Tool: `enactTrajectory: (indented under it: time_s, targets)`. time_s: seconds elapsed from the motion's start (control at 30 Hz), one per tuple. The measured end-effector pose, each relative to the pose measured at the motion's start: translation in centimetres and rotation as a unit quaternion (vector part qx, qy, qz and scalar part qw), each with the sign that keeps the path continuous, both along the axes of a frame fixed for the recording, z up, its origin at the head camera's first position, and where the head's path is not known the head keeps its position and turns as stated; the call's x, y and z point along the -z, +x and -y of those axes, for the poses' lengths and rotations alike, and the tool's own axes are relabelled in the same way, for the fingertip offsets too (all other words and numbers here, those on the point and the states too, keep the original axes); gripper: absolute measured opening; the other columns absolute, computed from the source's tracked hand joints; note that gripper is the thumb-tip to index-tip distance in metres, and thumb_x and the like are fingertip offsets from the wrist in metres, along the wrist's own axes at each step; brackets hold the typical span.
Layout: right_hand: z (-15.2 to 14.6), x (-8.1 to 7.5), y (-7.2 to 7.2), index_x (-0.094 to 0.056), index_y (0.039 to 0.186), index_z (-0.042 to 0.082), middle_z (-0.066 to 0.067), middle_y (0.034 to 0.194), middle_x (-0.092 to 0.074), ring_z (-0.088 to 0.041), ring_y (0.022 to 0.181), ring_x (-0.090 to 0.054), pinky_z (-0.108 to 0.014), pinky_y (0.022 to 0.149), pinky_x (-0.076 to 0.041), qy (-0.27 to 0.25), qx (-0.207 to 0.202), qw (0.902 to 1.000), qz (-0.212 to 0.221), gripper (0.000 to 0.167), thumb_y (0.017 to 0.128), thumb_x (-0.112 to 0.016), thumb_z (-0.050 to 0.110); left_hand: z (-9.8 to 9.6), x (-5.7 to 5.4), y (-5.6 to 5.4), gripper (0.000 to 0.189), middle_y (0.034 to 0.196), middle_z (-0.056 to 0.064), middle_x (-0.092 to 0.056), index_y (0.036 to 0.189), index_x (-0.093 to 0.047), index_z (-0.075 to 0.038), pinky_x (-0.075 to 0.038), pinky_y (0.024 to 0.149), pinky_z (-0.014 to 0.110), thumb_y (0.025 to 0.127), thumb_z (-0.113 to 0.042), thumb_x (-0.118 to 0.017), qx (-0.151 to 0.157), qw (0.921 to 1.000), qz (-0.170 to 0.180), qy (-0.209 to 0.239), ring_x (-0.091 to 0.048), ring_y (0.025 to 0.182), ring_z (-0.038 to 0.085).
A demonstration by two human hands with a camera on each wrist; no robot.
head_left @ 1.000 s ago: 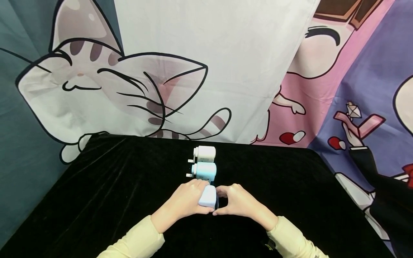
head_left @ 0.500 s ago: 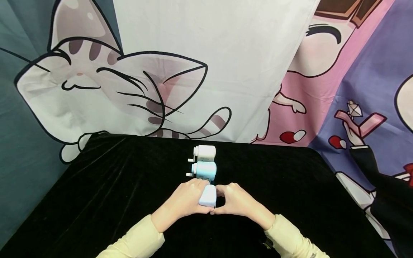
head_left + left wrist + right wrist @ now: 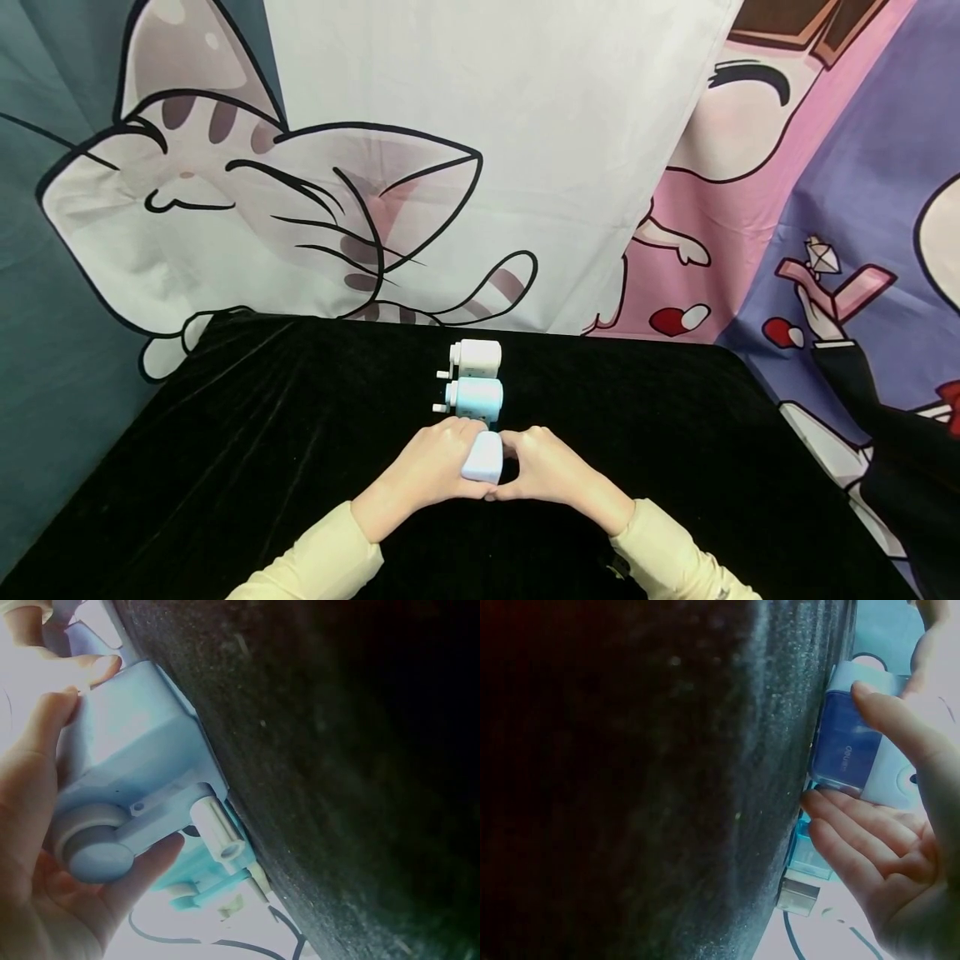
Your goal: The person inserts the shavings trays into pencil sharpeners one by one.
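A pale lavender-blue crank pencil sharpener [image 3: 483,457] lies at the front of a row on the black cloth. My left hand [image 3: 438,462] grips its left part, thumb on the near side and fingers on the far side. In the left wrist view, its crank handle [image 3: 216,825] sticks out past the fingers. At the other end, my right hand [image 3: 558,471] curves around the sharpener, with thumb and fingers at opposite edges. The right wrist view shows the dark blue shavings drawer [image 3: 844,746] set in the body between them. The two thumbs nearly meet in the head view.
Behind the hands, a light blue pencil sharpener [image 3: 480,398] and a white one [image 3: 480,357] stand in line, cranks to the left. Black velvet cloth [image 3: 300,433] covers the table. A cartoon-printed curtain [image 3: 562,167] hangs behind it.
My right hand has shifted slightly left, closer against the sharpener. The dark strip at the sharpener's right end, visible a second ago, no longer shows. My left hand has kept its grip.
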State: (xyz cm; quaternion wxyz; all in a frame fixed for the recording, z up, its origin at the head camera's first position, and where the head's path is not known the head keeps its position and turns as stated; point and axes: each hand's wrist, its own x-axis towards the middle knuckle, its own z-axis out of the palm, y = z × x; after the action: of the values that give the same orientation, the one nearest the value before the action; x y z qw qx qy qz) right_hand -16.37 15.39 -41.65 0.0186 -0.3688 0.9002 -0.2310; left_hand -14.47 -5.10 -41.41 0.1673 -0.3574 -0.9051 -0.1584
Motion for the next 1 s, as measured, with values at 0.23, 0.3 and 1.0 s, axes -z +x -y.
enactTrajectory:
  time_s: [0.23, 0.3, 1.0]
  targets:
    - [0.0, -0.1, -0.1, -0.066, 0.095, 0.012, 0.005, 0.088, -0.074, 0.002, 0.078, -0.064, -0.017, 0.070, -0.052, 0.003, -0.002, 1.0000, -0.001, 0.042, 0.069, -0.084, 0.040, 0.0, 0.1, -0.1, 0.065, 0.097, 0.002, -0.067, 0.109, -0.059, -0.006, -0.052, 0.069, 0.026, 0.070, -0.054, -0.077, -0.012, 0.9999, 0.011, 0.001, -0.060, 0.084, 0.011]
    - [0.0, -0.1, -0.1, -0.066, 0.095, 0.012, 0.006, 0.087, -0.073, 0.002, 0.075, -0.062, -0.016, 0.068, -0.051, 0.003, -0.002, 1.0000, -0.005, 0.042, 0.069, -0.084, 0.040, 0.0, 0.1, -0.1, 0.065, 0.097, 0.002, -0.067, 0.110, -0.059, -0.006, -0.053, 0.069, 0.026, 0.070, -0.054, -0.077, -0.013, 0.9998, 0.012, 0.003, -0.059, 0.084, 0.011]
    - [-2.3, -0.1, 0.5, -0.056, 0.134, 0.012, -0.011, 0.130, -0.062, -0.024, 0.118, -0.060, -0.042, 0.094, -0.051, 0.058, 0.069, 0.9940, -0.061, 0.089, 0.064, -0.079, 0.062, 2.6, -1.2, 0.4, 0.062, 0.109, 0.001, -0.068, 0.119, -0.065, -0.011, -0.055, 0.078, 0.029, 0.079, -0.057, -0.069, -0.047, 0.9970, -0.039, 0.047, -0.062, 0.100, 0.013]
